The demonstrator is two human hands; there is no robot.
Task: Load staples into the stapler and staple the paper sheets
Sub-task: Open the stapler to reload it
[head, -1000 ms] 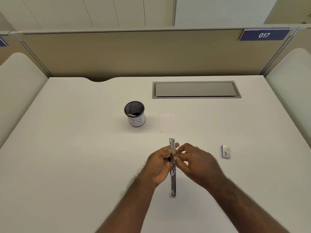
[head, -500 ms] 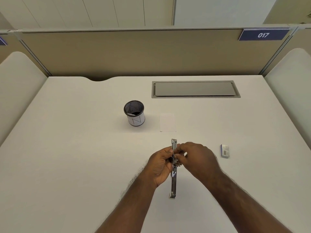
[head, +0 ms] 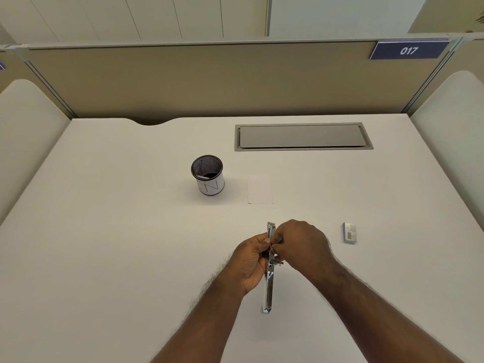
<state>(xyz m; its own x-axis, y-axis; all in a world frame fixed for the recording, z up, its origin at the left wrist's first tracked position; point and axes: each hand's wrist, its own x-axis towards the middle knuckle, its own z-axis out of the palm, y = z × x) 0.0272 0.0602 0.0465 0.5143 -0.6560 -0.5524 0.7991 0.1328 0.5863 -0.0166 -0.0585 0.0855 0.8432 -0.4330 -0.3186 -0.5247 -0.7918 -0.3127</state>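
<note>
The stapler (head: 269, 271) is held up above the worktop (head: 104, 258), opened out long and thin, with one end near the person and the other end pointing away. It is gripped in the middle by the left hand (head: 250, 263), whose fingers are curled round it. The far half is pinched by the fingers of the right hand (head: 298, 244), right where the staple track seems to be. It looks as if staples are being put in, though it cannot be seen whether a strip is held there. For this step to go well, the stapler should be kept still by the left hand, and any strip should be laid straight in the track, legs down, and slid in softly so it is not bent or broken. The small staple box (head: 349, 232) lies to the right, well apart. The paper sheets (head: 259, 189) lie flat further back, beside the mesh cup (head: 208, 175), ready for later.
</note>
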